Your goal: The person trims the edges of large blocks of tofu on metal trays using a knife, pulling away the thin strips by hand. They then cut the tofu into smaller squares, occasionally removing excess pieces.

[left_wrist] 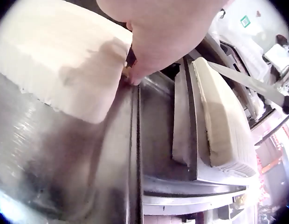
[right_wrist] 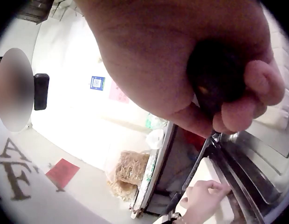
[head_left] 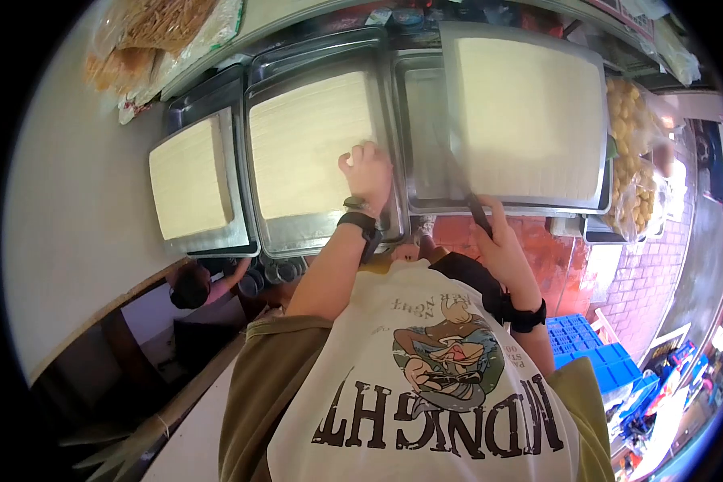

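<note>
Three pale, tofu-like slabs lie side by side on metal trays. Over the right edge of the middle slab (head_left: 309, 145) is my left hand (head_left: 368, 175), fingers curled, near the tray's side wall; in the left wrist view its fingertips are by the slab's edge (left_wrist: 88, 88). Whether they hold a small bit is unclear. My right hand (head_left: 502, 245) grips the dark handle of a knife (head_left: 455, 167), also visible in the right wrist view inside the hand (right_wrist: 182, 60). The blade points away from me, along the left edge of the right slab (head_left: 526, 120). The left slab (head_left: 189, 178) is untouched by either hand.
Bags of yellow round pieces (head_left: 631, 193) stand right of the trays, and a bag of brown strips (head_left: 165, 28) lies at the upper left. Blue crates (head_left: 606, 365) are at the lower right. Another person's arm (head_left: 231, 279) shows beneath the left tray.
</note>
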